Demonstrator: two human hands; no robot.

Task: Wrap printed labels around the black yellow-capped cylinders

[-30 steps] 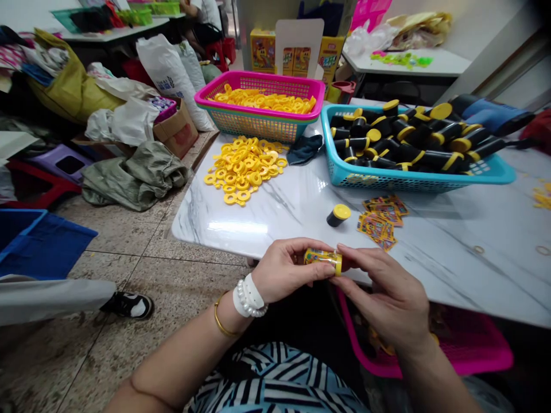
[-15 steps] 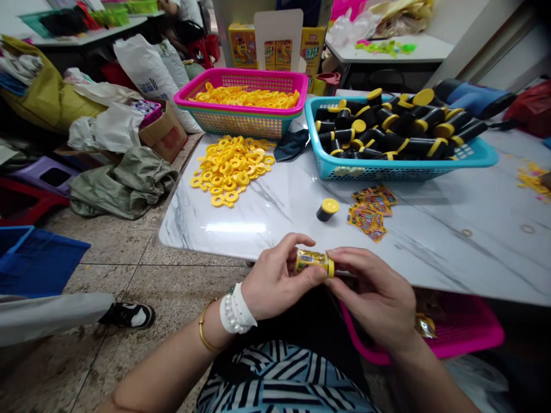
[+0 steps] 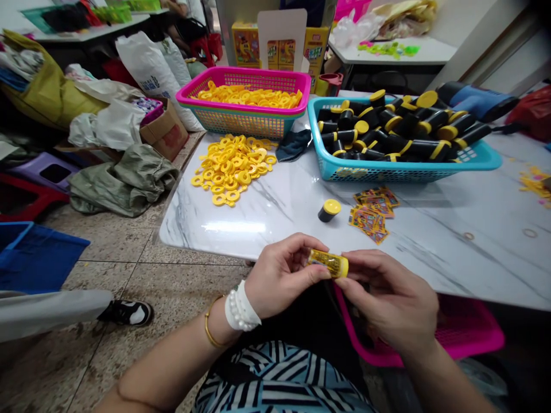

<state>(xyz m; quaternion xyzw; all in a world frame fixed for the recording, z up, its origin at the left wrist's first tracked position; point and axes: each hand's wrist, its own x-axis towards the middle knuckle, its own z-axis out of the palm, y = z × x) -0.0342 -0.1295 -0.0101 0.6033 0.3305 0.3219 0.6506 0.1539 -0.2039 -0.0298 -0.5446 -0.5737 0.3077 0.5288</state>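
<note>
Left hand [image 3: 278, 275] is clamping the printed body of a yellow-capped tube [image 3: 327, 262]; right hand [image 3: 396, 298] is pinching its cap end. Tube is hovering before the blue basket [image 3: 387, 170], by the counter's [image 3: 275, 223] near edge. Print is covering this tube; one plain black tube [image 3: 329, 213] is standing before the basket, many plain ones [image 3: 402, 137] are filling it, and loose printed pieces [image 3: 372, 214] are lying before it.

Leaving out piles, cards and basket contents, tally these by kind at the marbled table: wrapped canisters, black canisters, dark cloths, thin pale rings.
Wrapped canister, between left hand and right hand: 1
Black canister, yellow-lidded: 1
Dark cloth: 1
Thin pale rings: 2
Total: 5
</note>
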